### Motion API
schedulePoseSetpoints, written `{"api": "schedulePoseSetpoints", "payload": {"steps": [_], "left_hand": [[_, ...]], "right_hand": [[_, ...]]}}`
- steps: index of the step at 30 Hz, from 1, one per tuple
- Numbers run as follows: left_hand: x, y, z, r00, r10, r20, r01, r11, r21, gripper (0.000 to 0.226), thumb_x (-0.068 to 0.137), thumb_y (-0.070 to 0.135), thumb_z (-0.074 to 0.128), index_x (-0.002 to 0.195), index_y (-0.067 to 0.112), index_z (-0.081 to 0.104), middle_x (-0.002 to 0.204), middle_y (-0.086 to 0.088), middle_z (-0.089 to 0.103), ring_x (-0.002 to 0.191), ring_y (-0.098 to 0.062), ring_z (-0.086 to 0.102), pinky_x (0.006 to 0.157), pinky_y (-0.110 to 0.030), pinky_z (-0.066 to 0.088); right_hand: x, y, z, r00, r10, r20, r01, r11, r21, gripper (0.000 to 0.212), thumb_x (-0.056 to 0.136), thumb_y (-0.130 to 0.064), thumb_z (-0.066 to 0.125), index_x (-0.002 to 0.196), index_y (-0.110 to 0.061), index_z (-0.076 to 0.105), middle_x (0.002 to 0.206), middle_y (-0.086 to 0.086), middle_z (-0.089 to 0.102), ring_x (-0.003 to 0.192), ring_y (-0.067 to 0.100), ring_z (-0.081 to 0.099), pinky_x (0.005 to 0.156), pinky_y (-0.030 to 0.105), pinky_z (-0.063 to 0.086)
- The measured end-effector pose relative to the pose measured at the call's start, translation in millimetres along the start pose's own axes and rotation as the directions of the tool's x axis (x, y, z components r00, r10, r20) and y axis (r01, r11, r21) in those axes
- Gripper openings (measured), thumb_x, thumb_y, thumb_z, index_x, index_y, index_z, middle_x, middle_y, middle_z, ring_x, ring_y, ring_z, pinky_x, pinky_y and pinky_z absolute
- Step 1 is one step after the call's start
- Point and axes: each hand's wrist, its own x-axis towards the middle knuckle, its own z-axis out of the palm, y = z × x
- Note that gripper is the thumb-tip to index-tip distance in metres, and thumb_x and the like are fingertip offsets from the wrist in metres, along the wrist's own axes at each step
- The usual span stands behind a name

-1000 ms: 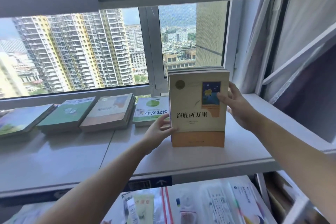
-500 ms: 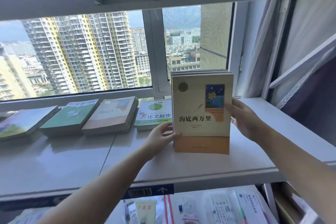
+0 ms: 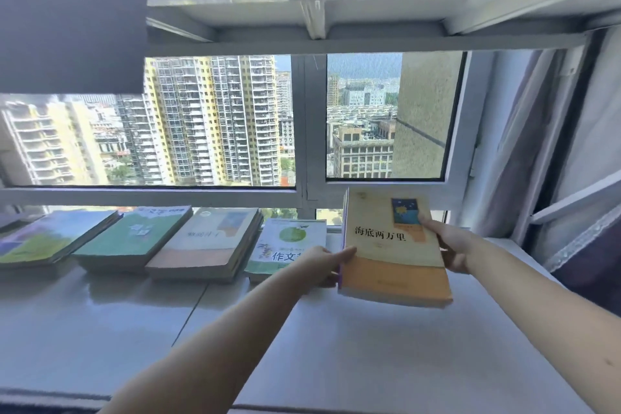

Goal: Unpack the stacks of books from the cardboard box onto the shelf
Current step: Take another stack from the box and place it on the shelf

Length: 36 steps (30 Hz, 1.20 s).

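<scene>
A stack of books with a cream and orange cover (image 3: 389,255) is tipped back, its top leaning toward the window, just above the grey shelf (image 3: 369,363). My left hand (image 3: 322,264) grips its left edge and my right hand (image 3: 450,245) grips its right edge. To its left, several stacks lie flat in a row along the back of the shelf: a white and green book (image 3: 289,245), an orange-banded stack (image 3: 208,242), a green stack (image 3: 134,235) and a pale landscape-cover stack (image 3: 50,239). The cardboard box is out of view.
A window frame (image 3: 302,191) runs right behind the row of books. The shelf above (image 3: 336,17) hangs low overhead. A curtain (image 3: 571,178) and a slanted metal brace (image 3: 578,202) stand at the right end.
The stack stood upright on the shelf before; now both hands have tilted it backward toward lying flat. My view has risen, so the lower shelf is no longer seen.
</scene>
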Motion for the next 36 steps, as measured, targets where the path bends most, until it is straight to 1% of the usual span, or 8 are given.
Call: {"api": "schedulePoseSetpoints", "payload": {"steps": [2,4,8,19,25,30,34,36], "left_hand": [[9.0,8.0,0.0,0.998,-0.055,-0.022,0.055,0.998,0.037,0.049,0.089,0.049,0.061,0.101,0.001,0.063,0.089,-0.010,0.069,0.065,-0.014,0.065,0.051,-0.018,0.055],[18.5,14.4,1.0,0.994,-0.100,-0.038,0.102,0.993,0.059,0.045,0.089,0.047,0.062,0.088,0.002,0.061,0.078,-0.009,0.065,0.061,-0.016,0.064,0.053,-0.022,0.056],[33.8,23.5,2.8,0.982,-0.183,-0.055,0.189,0.971,0.149,0.046,0.093,0.046,0.057,0.076,0.004,0.052,0.071,-0.010,0.058,0.059,-0.018,0.058,0.060,-0.026,0.052],[46.9,33.6,4.8,0.940,-0.334,-0.071,0.339,0.891,0.301,0.049,0.096,0.047,0.050,0.078,0.002,0.050,0.073,-0.009,0.057,0.060,-0.017,0.057,0.060,-0.022,0.050],[45.3,42.5,11.8,0.916,-0.392,-0.088,0.395,0.837,0.379,0.060,0.099,0.045,0.044,0.127,-0.008,0.051,0.113,-0.014,0.066,0.071,-0.021,0.060,0.075,-0.026,0.053],[41.7,46.4,18.5,0.924,-0.373,-0.082,0.368,0.809,0.458,0.072,0.096,0.052,0.047,0.140,-0.004,0.037,0.129,-0.015,0.059,0.112,-0.026,0.062,0.103,-0.031,0.047],[39.1,50.1,13.6,0.945,-0.319,-0.066,0.314,0.839,0.444,0.076,0.093,0.050,0.053,0.147,0.001,0.031,0.134,-0.016,0.056,0.121,-0.025,0.059,0.105,-0.034,0.046],[36.8,53.9,8.1,0.961,-0.271,-0.056,0.268,0.866,0.423,0.076,0.093,0.049,0.055,0.148,0.003,0.029,0.135,-0.018,0.055,0.120,-0.024,0.059,0.105,-0.034,0.046]], "right_hand": [[16.4,-0.7,-1.2,0.998,0.068,0.004,-0.068,0.998,-0.009,0.045,0.085,-0.037,0.073,0.113,-0.003,0.067,0.108,0.013,0.072,0.069,0.027,0.073,0.039,0.027,0.053],[30.7,1.7,-1.5,0.991,0.134,-0.016,-0.134,0.991,-0.024,0.043,0.087,-0.037,0.072,0.114,-0.004,0.065,0.111,0.013,0.070,0.052,0.024,0.071,0.031,0.023,0.046],[61.5,7.9,-1.0,0.979,0.198,-0.049,-0.202,0.973,-0.113,0.062,0.078,-0.044,0.079,0.124,-0.005,0.065,0.104,0.010,0.074,0.066,0.024,0.075,0.049,0.030,0.057],[76.8,6.1,8.0,0.981,0.191,-0.035,-0.194,0.958,-0.212,0.040,0.084,-0.037,0.075,0.106,-0.005,0.067,0.087,0.013,0.073,0.050,0.023,0.071,0.041,0.029,0.053],[81.7,6.5,12.4,0.981,0.184,-0.055,-0.191,0.953,-0.233,0.038,0.087,-0.036,0.072,0.109,-0.005,0.067,0.086,0.011,0.074,0.067,0.023,0.071,0.045,0.028,0.055],[77.7,5.2,15.2,0.979,0.183,-0.089,-0.199,0.948,-0.248,0.037,0.087,-0.036,0.072,0.107,-0.005,0.065,0.093,0.012,0.072,0.072,0.024,0.069,0.044,0.029,0.056],[67.1,-1.5,26.9,0.982,0.157,-0.109,-0.185,0.926,-0.329,0.053,0.092,-0.041,0.065,0.127,-0.002,0.059,0.122,0.016,0.066,0.084,0.027,0.066,0.071,0.036,0.054],[61.2,-5.4,35.8,0.988,0.098,-0.117,-0.140,0.887,-0.440,0.059,0.099,-0.042,0.051,0.138,0.002,0.048,0.144,0.018,0.049,0.117,0.032,0.057,0.092,0.038,0.043]]}}
